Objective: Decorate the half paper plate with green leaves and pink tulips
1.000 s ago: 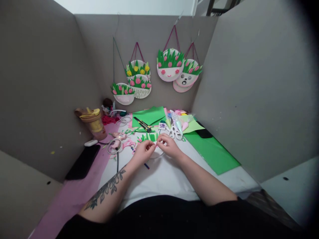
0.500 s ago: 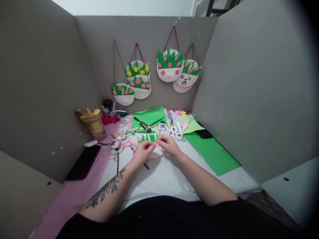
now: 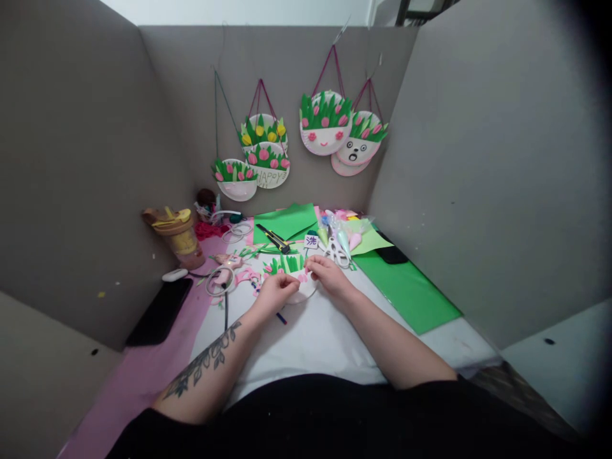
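Your plate (image 3: 306, 295) has leaves (image 3: 287, 262), flowers (image 3: 268, 269) seem unfinished; left hand (image 3: 277, 290) fingers pressed together, right hand (image 3: 329, 275) apparently pinching a pink piece (image 3: 306, 270).

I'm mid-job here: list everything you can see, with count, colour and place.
Paper plate: one, white with green leaves, at the hands
Hanging plates: at least five, white with green leaves, back panel
Utility knife: one, black and yellow, behind paper plate
Scissors: one, white, behind right hand
Tag: one, white, left of scissors
Cone-shaped bags: several, green, blue, pink, back right
Large sheet: one, green, right
Cup: one, yellow-brown, left
Flat slabs: two, black, far left and right
Yarn: one bundle, red, back left
Tablecloth: one, white, beneath
Small scraps: many, mostly pink and green, uncountable
Left hand: one, bare, left of centre
Right hand: one, bare, right of centre
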Motion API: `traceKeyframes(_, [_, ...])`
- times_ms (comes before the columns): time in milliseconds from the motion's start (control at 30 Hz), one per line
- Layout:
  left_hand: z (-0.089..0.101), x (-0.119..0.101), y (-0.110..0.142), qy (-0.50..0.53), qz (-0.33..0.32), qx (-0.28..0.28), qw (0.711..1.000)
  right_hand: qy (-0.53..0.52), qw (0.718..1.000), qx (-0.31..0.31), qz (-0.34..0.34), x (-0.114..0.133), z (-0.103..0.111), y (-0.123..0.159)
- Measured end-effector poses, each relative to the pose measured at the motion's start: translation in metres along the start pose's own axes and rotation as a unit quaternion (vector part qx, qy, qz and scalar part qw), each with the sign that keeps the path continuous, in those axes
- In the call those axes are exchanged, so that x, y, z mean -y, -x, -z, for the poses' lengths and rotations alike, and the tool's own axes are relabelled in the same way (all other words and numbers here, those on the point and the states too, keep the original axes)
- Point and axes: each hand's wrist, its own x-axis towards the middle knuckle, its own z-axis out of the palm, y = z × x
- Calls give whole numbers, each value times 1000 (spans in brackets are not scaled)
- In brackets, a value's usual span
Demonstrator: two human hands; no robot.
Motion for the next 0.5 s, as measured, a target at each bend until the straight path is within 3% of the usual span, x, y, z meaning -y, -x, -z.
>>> traceKeyframes(133, [4, 2, -1, -44, -18, -40, 998, 153, 983, -2, 104, -2, 10, -3])
traceKeyframes(233, [9, 1, 0, -156, -56, -35, 986, 213, 968, 6, 136, -8, 14, -8])
traceKeyframes(367, [10, 0, 2, -333, -104, -9, 937, 253, 962, -6, 104, -21, 12, -22])
traceKeyframes(500, [5, -1, 7, -435, -131, 55, 889, 292, 955, -23, 47, -31, 4, -31])
